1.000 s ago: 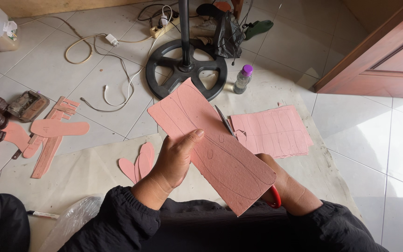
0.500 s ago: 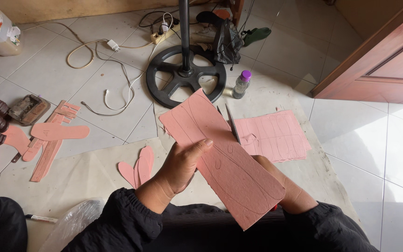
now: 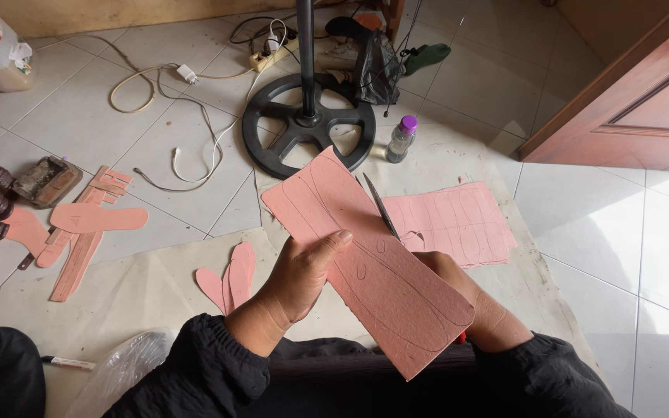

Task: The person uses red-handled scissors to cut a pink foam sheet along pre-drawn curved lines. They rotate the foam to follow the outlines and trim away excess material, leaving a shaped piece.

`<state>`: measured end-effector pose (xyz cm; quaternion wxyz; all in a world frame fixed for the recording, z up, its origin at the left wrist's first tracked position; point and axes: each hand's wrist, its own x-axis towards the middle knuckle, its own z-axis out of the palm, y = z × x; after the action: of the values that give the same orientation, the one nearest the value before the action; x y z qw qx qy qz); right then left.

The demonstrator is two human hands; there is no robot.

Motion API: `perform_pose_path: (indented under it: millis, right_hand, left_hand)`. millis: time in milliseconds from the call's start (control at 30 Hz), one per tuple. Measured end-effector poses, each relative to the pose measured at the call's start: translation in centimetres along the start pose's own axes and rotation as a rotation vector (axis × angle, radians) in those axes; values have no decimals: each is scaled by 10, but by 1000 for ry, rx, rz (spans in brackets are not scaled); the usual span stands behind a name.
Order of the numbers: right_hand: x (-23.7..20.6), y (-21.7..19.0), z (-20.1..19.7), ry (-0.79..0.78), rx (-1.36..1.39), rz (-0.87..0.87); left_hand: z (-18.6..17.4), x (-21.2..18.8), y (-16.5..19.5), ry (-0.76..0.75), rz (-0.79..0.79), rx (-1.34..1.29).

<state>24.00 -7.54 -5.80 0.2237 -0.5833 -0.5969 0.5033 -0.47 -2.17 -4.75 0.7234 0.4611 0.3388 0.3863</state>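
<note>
Pink sheet [image 3: 373, 263], long, pencil-lined: held above floor, in front of fan base [image 3: 307, 128]. Second pink sheet [image 3: 458, 220]: flat on floor, just right of held sheet. Left hand [image 3: 300, 275]: grip closed on held sheet's left edge. Right hand [image 3: 470, 298]: partly hidden beneath sheet, grip closed on scissors [image 3: 381, 205], blades up beside sheet's right edge.
</note>
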Motion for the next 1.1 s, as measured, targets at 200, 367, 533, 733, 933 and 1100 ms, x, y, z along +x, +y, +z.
perform_pose_path:
  millis: [200, 367, 533, 733, 933, 1100]
  right_hand:
    - [4, 21, 3, 35, 42, -51]
    - [8, 31, 5, 87, -2, 5]
    - [11, 34, 9, 75, 3, 58]
    - [11, 31, 8, 92, -22, 33]
    - [8, 22, 7, 106, -42, 34]
    - [2, -1, 7, 107, -83, -9]
  left_hand:
    - [2, -1, -2, 14, 24, -3]
    - [2, -1, -1, 6, 25, -30]
    - [1, -1, 1, 12, 5, -21]
    - [1, 0, 2, 18, 28, -31]
    - [0, 1, 1, 2, 18, -58]
    - [0, 2, 3, -20, -1, -55]
